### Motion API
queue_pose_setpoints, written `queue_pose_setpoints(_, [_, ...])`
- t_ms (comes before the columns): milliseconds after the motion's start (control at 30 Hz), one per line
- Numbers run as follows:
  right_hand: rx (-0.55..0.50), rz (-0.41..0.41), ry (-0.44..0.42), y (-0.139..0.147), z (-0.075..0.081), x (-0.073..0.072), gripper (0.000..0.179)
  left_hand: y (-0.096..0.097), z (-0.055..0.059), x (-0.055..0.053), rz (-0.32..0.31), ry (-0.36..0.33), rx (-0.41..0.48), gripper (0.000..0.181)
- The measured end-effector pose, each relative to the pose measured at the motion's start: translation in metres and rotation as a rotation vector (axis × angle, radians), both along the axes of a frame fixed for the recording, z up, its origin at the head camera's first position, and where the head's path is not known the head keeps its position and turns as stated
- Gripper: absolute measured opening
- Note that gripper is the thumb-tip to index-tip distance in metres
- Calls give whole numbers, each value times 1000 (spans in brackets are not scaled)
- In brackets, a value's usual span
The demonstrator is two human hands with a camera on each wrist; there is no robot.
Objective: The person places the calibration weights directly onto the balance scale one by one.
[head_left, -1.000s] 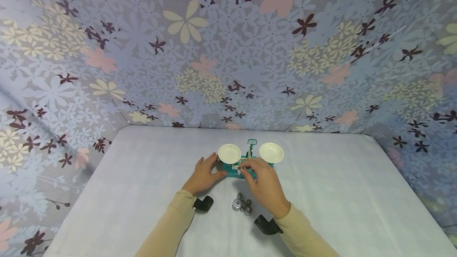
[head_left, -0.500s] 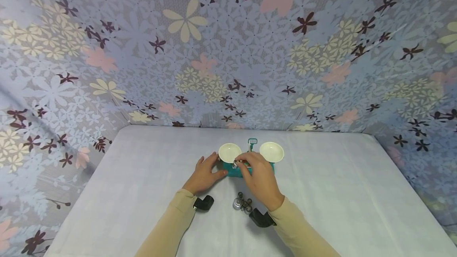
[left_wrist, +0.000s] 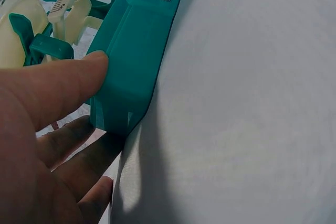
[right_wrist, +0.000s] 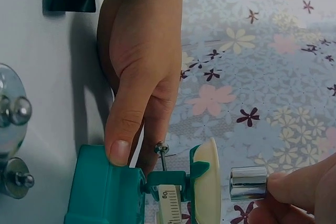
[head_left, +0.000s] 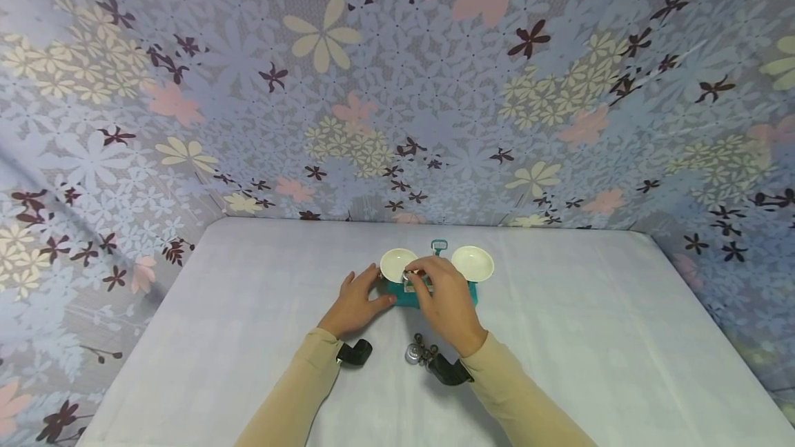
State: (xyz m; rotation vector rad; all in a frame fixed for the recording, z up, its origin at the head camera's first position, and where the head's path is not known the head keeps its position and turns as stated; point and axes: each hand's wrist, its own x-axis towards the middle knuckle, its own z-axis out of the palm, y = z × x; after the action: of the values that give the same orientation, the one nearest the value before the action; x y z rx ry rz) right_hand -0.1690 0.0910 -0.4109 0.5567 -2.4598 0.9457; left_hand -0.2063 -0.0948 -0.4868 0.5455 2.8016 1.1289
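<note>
A green balance scale [head_left: 406,299] with two cream pans stands on the table. My left hand [head_left: 355,305] holds the left end of its base; in the left wrist view the thumb lies on the green base [left_wrist: 134,51] and the other fingers reach round its end. My right hand [head_left: 448,302] pinches a shiny cylindrical metal weight [right_wrist: 248,183] between thumb and fingers. In the right wrist view a gap shows between the weight and the left pan [right_wrist: 209,182], with the weight over it. The right pan [head_left: 473,264] has nothing in it.
Several metal weights [head_left: 413,353] sit in a cluster in front of the scale, partly covered by the black wrist camera [head_left: 448,370] on my right arm. A white cloth covers the table [head_left: 596,336]. Behind it rises a floral backdrop [head_left: 397,88].
My right hand has moved up and left with the weight, from the front of the scale's base to the left pan. The left hand stays in place on the base.
</note>
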Motion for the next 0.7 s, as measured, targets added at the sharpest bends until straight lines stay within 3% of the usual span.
queue_pose_setpoints(533, [-15, -41, -21, -9, -4, -12, 9, -1, 2, 1, -2, -29, -22, 73])
queue_pose_setpoints(700, [13, -46, 21, -13, -4, -13, 9, -1, 2, 2, -5, -28, -18, 73])
